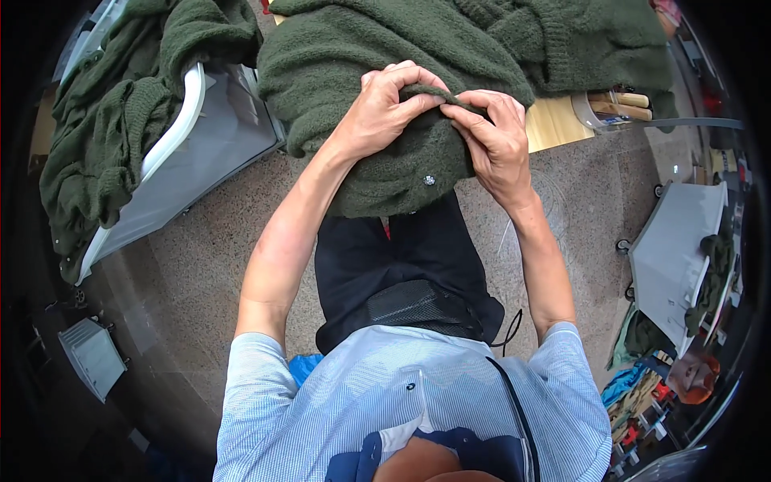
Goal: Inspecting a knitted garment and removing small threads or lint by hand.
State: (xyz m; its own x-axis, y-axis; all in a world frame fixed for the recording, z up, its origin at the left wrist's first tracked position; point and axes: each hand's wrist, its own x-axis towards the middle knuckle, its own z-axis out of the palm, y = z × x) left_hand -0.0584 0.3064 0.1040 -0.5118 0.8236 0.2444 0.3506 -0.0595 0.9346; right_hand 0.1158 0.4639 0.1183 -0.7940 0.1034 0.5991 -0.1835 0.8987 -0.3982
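Note:
A dark green knitted cardigan (pixel 353 60) lies over the table in front of me, and its near part hangs down over my knees. My left hand (pixel 395 104) pinches a folded edge of the knit between thumb and fingers. Close beside it, my right hand (pixel 495 136) grips the same edge, thumb and fingertips pressed together. Between the two hands the edge is drawn up into a narrow ridge. A shiny, jewelled button (pixel 429 180) shows on the hanging part below my hands. The cloth inside the pinches is hidden by my fingers.
At the left, a grey wheeled bin (pixel 205 145) is heaped with green knitwear (pixel 104 136). Wooden-handled tools (pixel 622 104) lie at the table's right, beside a bare wooden patch (pixel 558 124). Another grey wheeled bin (pixel 671 249) stands right. A small grey bin (pixel 92 359) sits lower left.

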